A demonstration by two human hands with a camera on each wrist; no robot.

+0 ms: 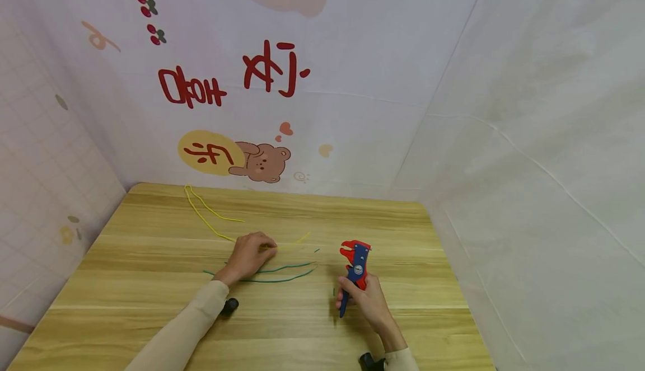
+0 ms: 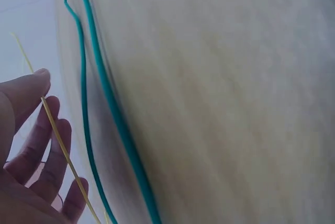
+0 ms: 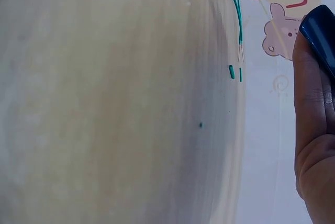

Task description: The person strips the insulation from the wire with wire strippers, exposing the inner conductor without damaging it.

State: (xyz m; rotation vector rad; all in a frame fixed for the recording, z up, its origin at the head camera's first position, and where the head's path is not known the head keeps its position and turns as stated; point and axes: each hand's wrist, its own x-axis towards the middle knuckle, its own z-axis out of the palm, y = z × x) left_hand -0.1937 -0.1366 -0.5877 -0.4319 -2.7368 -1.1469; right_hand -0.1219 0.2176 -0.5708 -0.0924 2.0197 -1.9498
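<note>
My left hand (image 1: 250, 254) pinches a yellow wire (image 2: 65, 153) between thumb and index finger, over the table's middle. The wire loops away to the back left, and its other end points right, toward the tool. In my right hand (image 1: 372, 304) is a wire stripper (image 1: 360, 256) with blue handles and red jaws, which stand apart with nothing between them. Below the left hand lie two green wires (image 1: 282, 281); their right-hand ends show bare strands (image 3: 241, 54) in the right wrist view. Short green insulation pieces (image 3: 232, 71) lie just beyond those ends.
The wood-grain table (image 1: 272, 332) meets a printed white cloth (image 1: 353, 153) along its back edge, with more cloth at both sides. A tiny green scrap (image 3: 201, 125) lies nearer the right hand. Black wrist devices (image 1: 230, 306) hang under both forearms.
</note>
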